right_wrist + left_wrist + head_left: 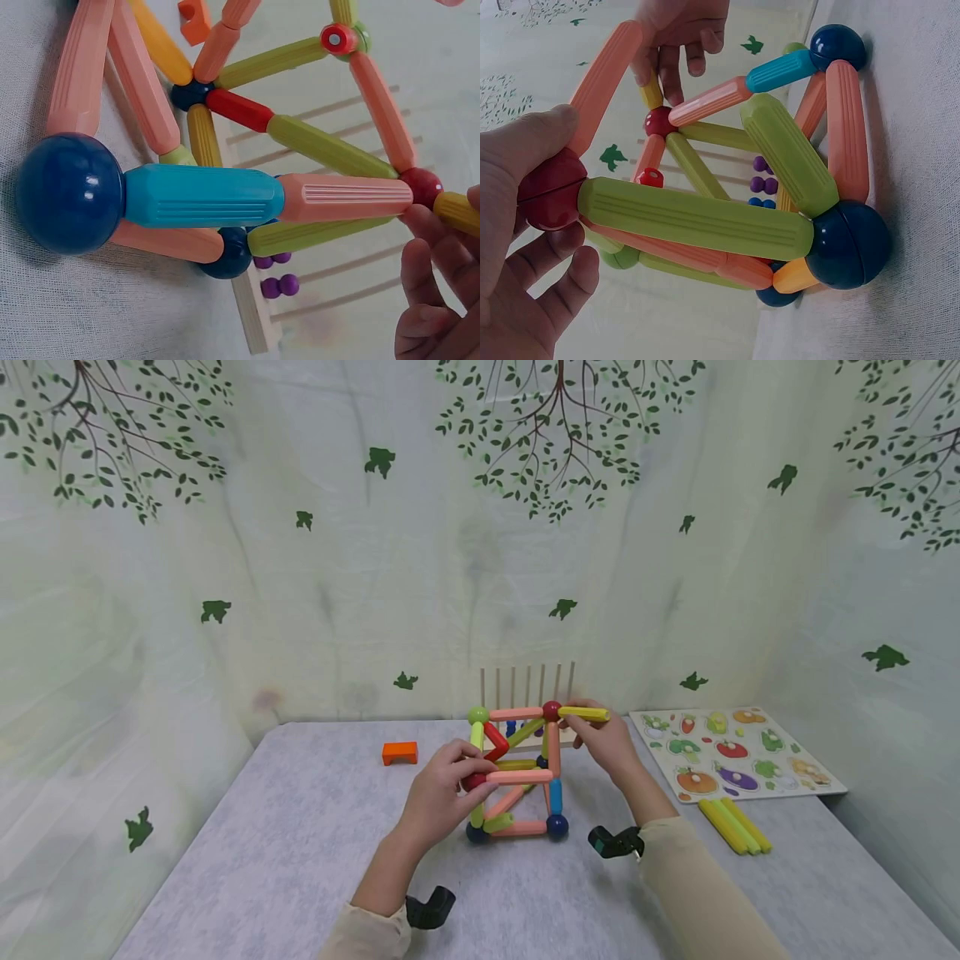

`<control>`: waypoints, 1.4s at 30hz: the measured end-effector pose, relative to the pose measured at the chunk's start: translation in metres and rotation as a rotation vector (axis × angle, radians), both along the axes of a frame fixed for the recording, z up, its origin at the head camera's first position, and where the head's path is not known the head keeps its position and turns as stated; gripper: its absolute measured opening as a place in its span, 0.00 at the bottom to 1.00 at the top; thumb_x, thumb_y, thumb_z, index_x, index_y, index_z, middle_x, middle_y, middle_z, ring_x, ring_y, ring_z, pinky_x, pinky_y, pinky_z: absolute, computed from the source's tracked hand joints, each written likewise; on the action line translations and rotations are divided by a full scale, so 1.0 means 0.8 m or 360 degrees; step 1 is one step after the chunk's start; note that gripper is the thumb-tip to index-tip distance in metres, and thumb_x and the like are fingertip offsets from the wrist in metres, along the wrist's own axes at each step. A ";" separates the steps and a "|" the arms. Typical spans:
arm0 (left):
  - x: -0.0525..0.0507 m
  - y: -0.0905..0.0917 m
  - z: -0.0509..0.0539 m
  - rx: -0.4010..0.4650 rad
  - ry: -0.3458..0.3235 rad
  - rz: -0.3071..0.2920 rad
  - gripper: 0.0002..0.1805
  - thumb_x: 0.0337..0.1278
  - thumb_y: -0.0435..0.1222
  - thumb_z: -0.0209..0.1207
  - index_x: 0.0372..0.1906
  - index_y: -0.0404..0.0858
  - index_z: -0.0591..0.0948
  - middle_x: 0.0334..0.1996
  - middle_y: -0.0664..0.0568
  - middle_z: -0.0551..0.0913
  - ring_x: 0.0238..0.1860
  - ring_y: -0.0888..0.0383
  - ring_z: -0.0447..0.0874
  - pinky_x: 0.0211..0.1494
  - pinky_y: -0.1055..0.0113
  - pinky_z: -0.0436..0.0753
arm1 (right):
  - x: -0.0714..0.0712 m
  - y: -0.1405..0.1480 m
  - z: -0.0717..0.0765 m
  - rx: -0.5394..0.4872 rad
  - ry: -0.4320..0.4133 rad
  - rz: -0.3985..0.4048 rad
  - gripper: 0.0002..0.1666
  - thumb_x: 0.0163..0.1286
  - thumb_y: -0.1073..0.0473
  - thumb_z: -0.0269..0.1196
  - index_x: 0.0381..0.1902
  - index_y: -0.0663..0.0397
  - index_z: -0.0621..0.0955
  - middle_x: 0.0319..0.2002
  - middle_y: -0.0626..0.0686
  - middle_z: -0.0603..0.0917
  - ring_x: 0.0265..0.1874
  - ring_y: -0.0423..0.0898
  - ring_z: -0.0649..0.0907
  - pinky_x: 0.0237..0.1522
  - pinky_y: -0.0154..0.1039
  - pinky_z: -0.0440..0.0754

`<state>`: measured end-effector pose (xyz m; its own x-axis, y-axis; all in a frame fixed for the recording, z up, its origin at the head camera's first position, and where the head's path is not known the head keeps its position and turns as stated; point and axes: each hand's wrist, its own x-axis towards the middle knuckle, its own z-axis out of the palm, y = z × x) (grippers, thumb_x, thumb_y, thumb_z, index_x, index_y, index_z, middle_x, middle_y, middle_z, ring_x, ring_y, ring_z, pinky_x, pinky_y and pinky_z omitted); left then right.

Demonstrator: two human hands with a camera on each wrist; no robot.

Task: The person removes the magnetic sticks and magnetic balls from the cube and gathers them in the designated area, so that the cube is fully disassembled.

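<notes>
A frame of coloured sticks and balls stands on the table, with dark blue balls point(557, 826) at its lower corners. My left hand point(448, 789) grips a red ball point(553, 189) at the near left, from which a pink stick point(519, 777) and a green stick point(697, 223) extend. At the upper right, my right hand point(602, 739) pinches a yellow stick point(584, 714) that meets another red ball point(421, 187). Pink and blue sticks point(204, 196) run between that ball and a blue ball point(70, 193).
Behind the frame stands a wooden rack with upright rods point(528, 687) and purple and blue beads. An orange block point(400, 752) lies to the left. On the right are a vegetable picture board point(738, 756) and several yellow and green sticks point(735, 826).
</notes>
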<state>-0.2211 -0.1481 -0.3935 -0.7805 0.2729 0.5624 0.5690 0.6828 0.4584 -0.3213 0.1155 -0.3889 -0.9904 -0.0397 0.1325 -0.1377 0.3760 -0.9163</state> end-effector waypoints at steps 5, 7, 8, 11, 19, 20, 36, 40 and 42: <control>0.001 0.000 0.000 0.0002 -0.0009 0.0008 0.08 0.55 0.40 0.71 0.41 0.46 0.89 0.43 0.58 0.79 0.38 0.65 0.72 0.35 0.76 0.78 | 0.000 0.002 -0.002 -0.0017 -0.0050 -0.0018 0.25 0.72 0.43 0.60 0.62 0.45 0.79 0.51 0.56 0.87 0.35 0.54 0.81 0.39 0.38 0.75; 0.001 0.000 0.000 0.0002 -0.0011 0.0008 0.08 0.55 0.40 0.71 0.41 0.46 0.89 0.43 0.58 0.79 0.38 0.64 0.72 0.35 0.76 0.78 | 0.001 0.003 -0.002 0.0008 -0.0047 -0.0022 0.25 0.72 0.43 0.60 0.63 0.44 0.79 0.51 0.56 0.87 0.34 0.53 0.81 0.38 0.38 0.74; 0.001 0.000 0.000 0.0003 -0.0013 0.0007 0.08 0.55 0.40 0.71 0.41 0.46 0.89 0.43 0.58 0.79 0.38 0.64 0.72 0.35 0.76 0.79 | 0.002 0.003 -0.002 0.0028 -0.0039 -0.0028 0.25 0.72 0.43 0.60 0.63 0.44 0.79 0.52 0.56 0.86 0.34 0.53 0.81 0.37 0.38 0.74; 0.001 0.000 0.000 0.0004 -0.0018 0.0004 0.08 0.56 0.40 0.71 0.41 0.47 0.89 0.43 0.58 0.79 0.38 0.64 0.73 0.36 0.76 0.79 | 0.004 0.003 -0.003 0.0112 0.0015 -0.0034 0.26 0.72 0.44 0.60 0.64 0.44 0.79 0.51 0.58 0.86 0.32 0.50 0.80 0.34 0.37 0.73; 0.001 0.000 -0.001 0.0001 -0.0010 0.0005 0.08 0.55 0.40 0.71 0.41 0.47 0.89 0.43 0.58 0.79 0.38 0.65 0.72 0.36 0.75 0.78 | 0.006 0.009 -0.010 0.0276 0.0146 0.0021 0.26 0.74 0.46 0.58 0.67 0.41 0.77 0.40 0.56 0.85 0.28 0.48 0.79 0.29 0.37 0.72; 0.001 0.000 -0.001 0.0001 -0.0009 0.0003 0.08 0.55 0.40 0.71 0.41 0.47 0.89 0.43 0.58 0.79 0.38 0.65 0.72 0.36 0.75 0.78 | 0.006 0.010 -0.011 0.0283 0.0150 0.0028 0.26 0.74 0.46 0.58 0.67 0.41 0.76 0.40 0.56 0.85 0.28 0.48 0.79 0.29 0.37 0.72; -0.001 0.001 -0.001 0.0004 0.0011 0.0015 0.09 0.55 0.41 0.71 0.41 0.47 0.89 0.42 0.58 0.79 0.38 0.65 0.73 0.36 0.76 0.80 | 0.025 0.049 -0.030 0.0373 0.0030 0.0056 0.20 0.74 0.55 0.60 0.61 0.53 0.77 0.46 0.61 0.84 0.35 0.55 0.82 0.36 0.37 0.77; -0.001 0.001 -0.002 -0.0006 0.0006 0.0014 0.09 0.55 0.42 0.71 0.41 0.47 0.89 0.42 0.58 0.79 0.38 0.65 0.73 0.36 0.76 0.80 | 0.037 0.070 -0.039 0.0278 0.0003 0.0120 0.35 0.75 0.56 0.59 0.74 0.45 0.59 0.46 0.62 0.85 0.28 0.50 0.82 0.32 0.36 0.78; -0.001 0.001 -0.002 -0.0006 0.0004 0.0013 0.09 0.55 0.42 0.71 0.41 0.47 0.89 0.42 0.58 0.78 0.38 0.65 0.73 0.36 0.76 0.80 | 0.044 0.082 -0.043 0.0211 -0.0015 0.0153 0.38 0.76 0.56 0.57 0.75 0.40 0.51 0.42 0.62 0.85 0.26 0.53 0.82 0.26 0.35 0.77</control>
